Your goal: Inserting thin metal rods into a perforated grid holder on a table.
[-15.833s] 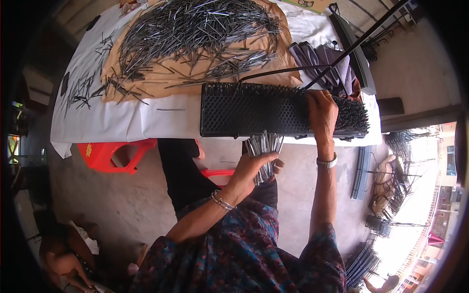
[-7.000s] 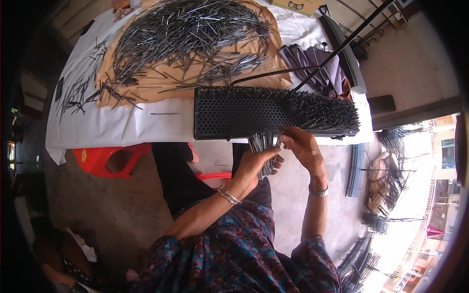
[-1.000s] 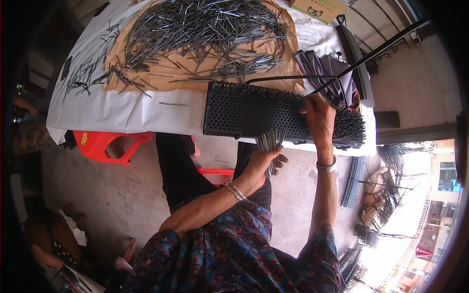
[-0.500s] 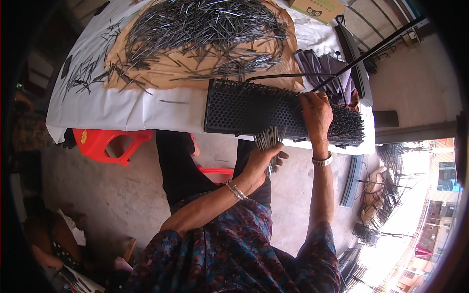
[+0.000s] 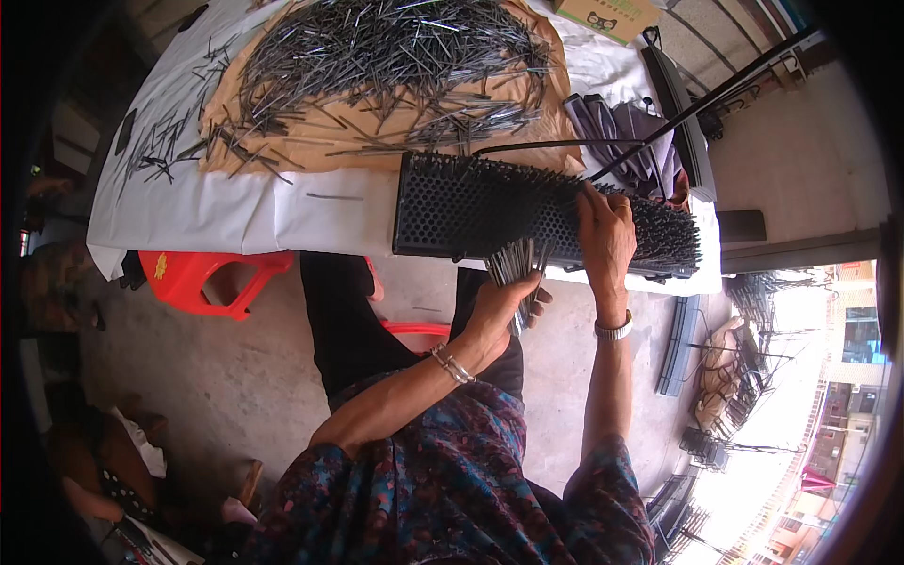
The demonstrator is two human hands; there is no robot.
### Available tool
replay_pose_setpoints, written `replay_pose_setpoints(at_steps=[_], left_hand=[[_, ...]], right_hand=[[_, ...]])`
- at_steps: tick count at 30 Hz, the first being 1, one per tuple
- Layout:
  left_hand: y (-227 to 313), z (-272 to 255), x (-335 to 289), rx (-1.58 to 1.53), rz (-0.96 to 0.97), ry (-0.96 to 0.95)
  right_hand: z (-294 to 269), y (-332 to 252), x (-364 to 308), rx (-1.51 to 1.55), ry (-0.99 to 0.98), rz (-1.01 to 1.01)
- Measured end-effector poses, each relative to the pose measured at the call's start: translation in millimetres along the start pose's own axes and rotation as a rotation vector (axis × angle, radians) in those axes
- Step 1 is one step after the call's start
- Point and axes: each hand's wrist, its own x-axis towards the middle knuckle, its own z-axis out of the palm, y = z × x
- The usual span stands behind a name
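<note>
My left hand [image 5: 501, 311], with a bracelet at the wrist, is closed around a bundle of thin grey sticks [image 5: 514, 261] just off the near edge of the rack. A long black rack [image 5: 471, 209] full of round holes lies along the table's front edge. Dark sticks stand packed in its right part and along its far side, while its left part shows bare holes. Over the middle of the rack, my right hand [image 5: 608, 237] has its fingers bent together, touching the rack by the standing sticks. Whatever its fingertips pinch is hidden.
A large heap of loose dark sticks [image 5: 386, 56] lies on brown paper [image 5: 311, 146] over a white table cover [image 5: 254, 212]. Behind the rack are grey cloth [image 5: 631, 132] and a slanting black bar [image 5: 706, 104]. A red stool [image 5: 202, 273] stands under the table.
My right hand has shifted slightly left and nearer along the rack. My left hand and its bundle have moved slightly left. The rack stays in place.
</note>
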Motion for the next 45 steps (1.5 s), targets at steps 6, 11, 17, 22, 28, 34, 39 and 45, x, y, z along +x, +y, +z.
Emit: replay_pose_setpoints(at_steps=[6, 11, 17, 22, 28, 34, 39, 45], left_hand=[[3, -1, -3, 0.038, 0.047, -0.001], [3, 1, -4, 0.119, 0.066, -0.012], [7, 2, -5, 0.277, 0.033, 0.002], [10, 4, -7, 0.316, 0.038, -0.010], [12, 4, 2, 0.127, -0.017, 0.039], [0, 1, 15, 0.005, -0.032, 0.031], [-3, 1, 16, -0.021, -0.026, 0.043], [0, 2, 13, 0.013, -0.076, 0.036]], right_hand=[[-30, -8, -24, 0.653, -0.498, 0.385], [-32, -3, -30, 0.935, -0.708, 0.495], [-39, -2, -30, 1.009, -0.681, 0.589], [-45, -1, -27, 0.974, -0.719, 0.563], [-48, 7, -20, 0.767, -0.192, 0.515], [-25, 10, -13, 0.501, 0.050, 0.344], [-14, 11, -13, 0.384, 0.070, 0.309], [-19, 10, -13, 0.330, 0.064, 0.298]])
